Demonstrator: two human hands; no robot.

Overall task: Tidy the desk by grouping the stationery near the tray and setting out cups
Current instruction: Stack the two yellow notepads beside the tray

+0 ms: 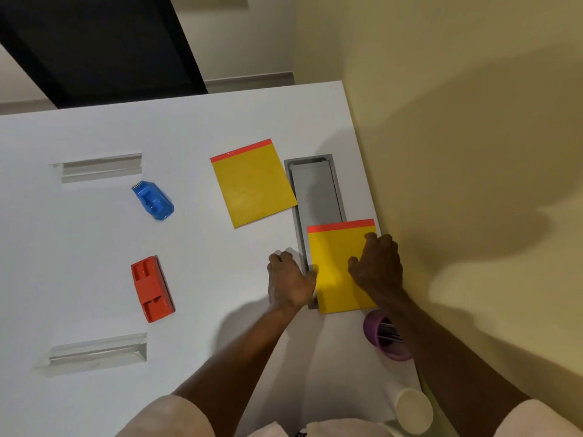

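Note:
A yellow notepad with an orange top strip [334, 266] lies over the near end of the grey recessed tray [315, 190]. My right hand [377, 263] rests flat on this pad, fingers spread. My left hand [290, 279] touches the pad's left edge with its thumb, the fingers lying on the desk. A second yellow notepad [252, 184] lies just left of the tray. A blue stapler-like item [153, 200] and a red one [151, 293] sit further left. A purple cup [378, 334] with pens stands by my right forearm. A cream cup [413, 410] lies near the desk's near right edge.
Two clear acrylic holders lie on the white desk [205, 247], one at the far left [101, 167] and one at the near left [94, 353]. A yellow wall [473, 152] borders the desk's right edge. A dark door stands beyond the far edge.

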